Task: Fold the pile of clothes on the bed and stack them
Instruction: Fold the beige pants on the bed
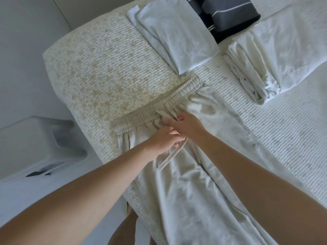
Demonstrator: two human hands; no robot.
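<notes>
Beige trousers (177, 174) are lying unfolded; left hand (164, 141) is pinching their drawstring (169, 156), right hand (185, 124) is pressing flat; 3 folded piles (177, 36) are waiting beyond.

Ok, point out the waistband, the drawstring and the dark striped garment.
waistband (141, 113): head view, gathered elastic left of the hands.
drawstring (168, 159): head view, flat loose end below the left hand.
dark striped garment (230, 16): head view, grey folded top.

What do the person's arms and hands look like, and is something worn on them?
Both arms are bare from the picture's lower edge to the fingertips: no sleeves, watch, bracelet or gloves show. The left hand and the right hand carry no ring that I can see. The nails look short and unpainted, though they are small here.
</notes>
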